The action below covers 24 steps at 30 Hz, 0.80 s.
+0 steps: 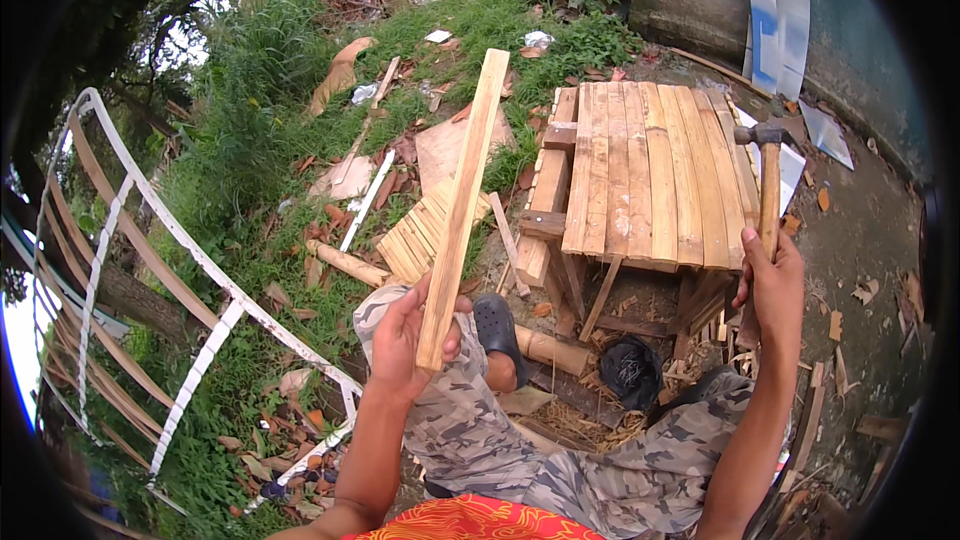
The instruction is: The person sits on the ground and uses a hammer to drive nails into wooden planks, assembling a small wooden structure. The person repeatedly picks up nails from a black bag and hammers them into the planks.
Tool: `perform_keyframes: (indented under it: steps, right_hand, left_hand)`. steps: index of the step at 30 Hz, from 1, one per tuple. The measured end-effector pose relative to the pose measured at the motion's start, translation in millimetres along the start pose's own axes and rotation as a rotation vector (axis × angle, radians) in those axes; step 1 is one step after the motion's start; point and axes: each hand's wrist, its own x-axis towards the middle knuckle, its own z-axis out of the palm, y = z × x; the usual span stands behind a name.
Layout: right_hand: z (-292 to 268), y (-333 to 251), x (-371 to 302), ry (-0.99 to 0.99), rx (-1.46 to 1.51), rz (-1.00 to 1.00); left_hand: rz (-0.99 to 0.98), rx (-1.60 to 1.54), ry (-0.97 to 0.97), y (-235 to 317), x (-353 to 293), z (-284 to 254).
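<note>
In my left hand [412, 335] is a long, pale wooden slat [466, 200], gripped near its lower end and slanting up and away over the grass. My right hand [773, 285] is wrapped round the wooden handle of a claw hammer [769, 180], whose dark metal head points upward. The hammer stands at the right edge of a low wooden bench [640, 170] topped with several narrow slats laid side by side. The slat in my left hand is apart from the bench top.
A black plastic bag [631, 368] of what look like nails sits below the bench, among wood scraps. A small slatted panel [412, 240] and a bamboo pole [350, 265] lie left of the bench. At far left leans a white metal frame [215, 270]. A wall [700, 0] rises behind.
</note>
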Motion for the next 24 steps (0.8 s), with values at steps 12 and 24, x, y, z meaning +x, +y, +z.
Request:
perform_keyframes:
  steps: [12, 24]
  right_hand:
    - [1, 2, -5, -0.032, -0.029, -0.009]
    - [5, 4, -4, -0.044, -0.092, 0.053]
  left_hand:
    - [-0.077, -0.261, -0.08, -10, 40, 15]
    - [-0.207, -0.568, -0.178, -21, 47, -1]
